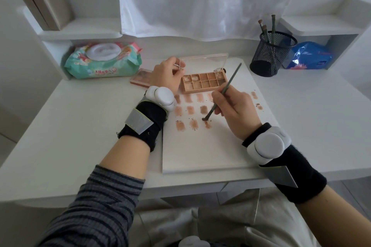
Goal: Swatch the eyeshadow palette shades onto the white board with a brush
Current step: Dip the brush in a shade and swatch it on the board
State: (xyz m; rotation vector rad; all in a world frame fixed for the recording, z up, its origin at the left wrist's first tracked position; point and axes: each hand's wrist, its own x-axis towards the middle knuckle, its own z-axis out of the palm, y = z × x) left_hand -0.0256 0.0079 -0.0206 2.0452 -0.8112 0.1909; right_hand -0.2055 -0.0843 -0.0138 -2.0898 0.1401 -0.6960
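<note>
— Where's the brush (220, 94)?
— In the right hand (234, 110), fingers (217, 97) curled round its handle; the bristle tip touches the white board (202, 152) at the third swatch of the lowest row.
— And the palette (203, 82)?
— Open, lying on the board's far end, toward the table's (80, 118) back edge. The left hand (166, 75) rests just beside it, fingers pinching a thin white stick.
— Anything else?
— A pack of wipes (103, 60) at the back left, and a mesh cup (271, 53) with 3 brushes at the back right.
</note>
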